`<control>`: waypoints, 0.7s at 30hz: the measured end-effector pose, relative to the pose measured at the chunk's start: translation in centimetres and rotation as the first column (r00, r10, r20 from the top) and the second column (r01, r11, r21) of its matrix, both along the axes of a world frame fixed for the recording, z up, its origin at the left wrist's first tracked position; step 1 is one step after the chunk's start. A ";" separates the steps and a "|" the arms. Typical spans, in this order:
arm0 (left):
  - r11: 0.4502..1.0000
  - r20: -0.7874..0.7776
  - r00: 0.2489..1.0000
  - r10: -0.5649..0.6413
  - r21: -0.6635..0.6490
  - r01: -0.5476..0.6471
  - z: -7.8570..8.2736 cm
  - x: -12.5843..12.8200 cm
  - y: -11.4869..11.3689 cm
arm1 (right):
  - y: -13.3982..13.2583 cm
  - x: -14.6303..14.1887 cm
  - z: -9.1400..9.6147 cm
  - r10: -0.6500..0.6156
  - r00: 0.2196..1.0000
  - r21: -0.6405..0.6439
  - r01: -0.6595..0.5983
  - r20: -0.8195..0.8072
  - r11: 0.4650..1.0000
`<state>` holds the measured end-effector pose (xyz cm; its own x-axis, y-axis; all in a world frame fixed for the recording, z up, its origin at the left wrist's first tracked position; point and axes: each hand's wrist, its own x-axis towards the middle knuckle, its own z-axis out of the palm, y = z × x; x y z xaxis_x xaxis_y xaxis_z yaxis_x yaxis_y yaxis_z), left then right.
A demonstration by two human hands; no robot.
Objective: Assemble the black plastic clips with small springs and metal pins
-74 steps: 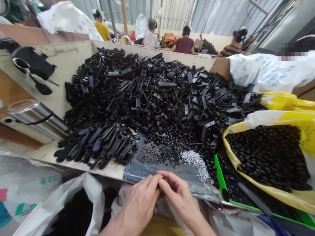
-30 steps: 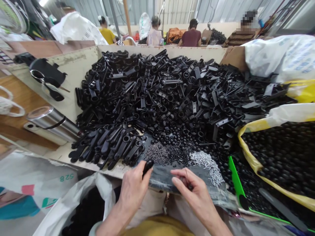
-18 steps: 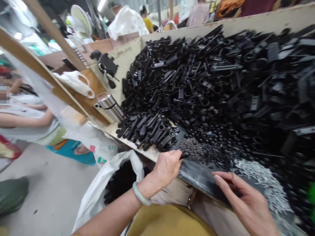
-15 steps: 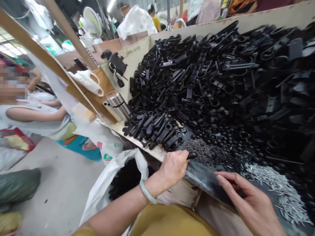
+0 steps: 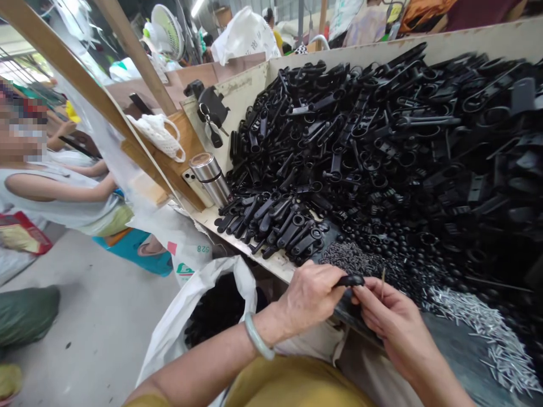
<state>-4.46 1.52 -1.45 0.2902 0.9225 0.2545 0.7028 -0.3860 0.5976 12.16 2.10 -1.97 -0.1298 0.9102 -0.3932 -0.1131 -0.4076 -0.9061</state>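
Note:
My left hand (image 5: 311,294), with a pale bangle (image 5: 258,337) at the wrist, is closed around a black plastic part (image 5: 351,280) whose rounded end sticks out toward the right. At that end, the thumb and fingertips of my right hand (image 5: 388,311) are pinched together and touch it. A thin tan stick (image 5: 383,281) rises from between the right fingers; its lower end is hidden. Just beyond the hands lie small dark pins (image 5: 345,257) in a heap. Silvery metal pins (image 5: 487,330) are spread at the right on the dark work surface (image 5: 449,347).
Behind is a big pile of black plastic parts (image 5: 373,130). Similar handle-like parts (image 5: 275,223) lie in rows near the steel flask (image 5: 211,180) and phone (image 5: 198,189). An open white sack (image 5: 163,330) stands below left. Another person (image 5: 59,189) sits at far left.
My right hand has moved left and up to meet the end of the black part. My left hand has shifted slightly right with the part, which now shows more. The view has tilted slightly.

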 end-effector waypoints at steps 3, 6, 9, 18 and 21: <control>0.998 0.052 0.997 0.048 -0.045 -0.045 -0.3 -0.2 0.0 | -0.1 0.2 -0.1 0.012 0.999 0.004 -0.013 0.041 1.000; 0.990 0.078 0.992 0.098 -0.109 -0.089 -0.4 -0.4 0.0 | 0.0 0.5 -0.4 0.031 0.991 0.064 -0.040 0.130 0.997; 0.984 0.091 0.991 0.099 -0.158 -0.084 -0.3 -0.5 0.0 | 0.4 0.9 -0.6 0.043 0.956 0.238 -0.116 0.292 0.964; 0.957 0.120 0.988 0.100 -0.283 -0.062 0.2 -0.2 0.6 | 0.4 1.2 -0.8 -0.030 0.791 0.599 -0.437 0.611 0.671; 0.937 0.139 0.983 0.118 -0.343 -0.064 0.5 -0.1 1.3 | 0.1 1.5 -1.2 -0.078 0.731 0.604 -0.494 0.678 0.625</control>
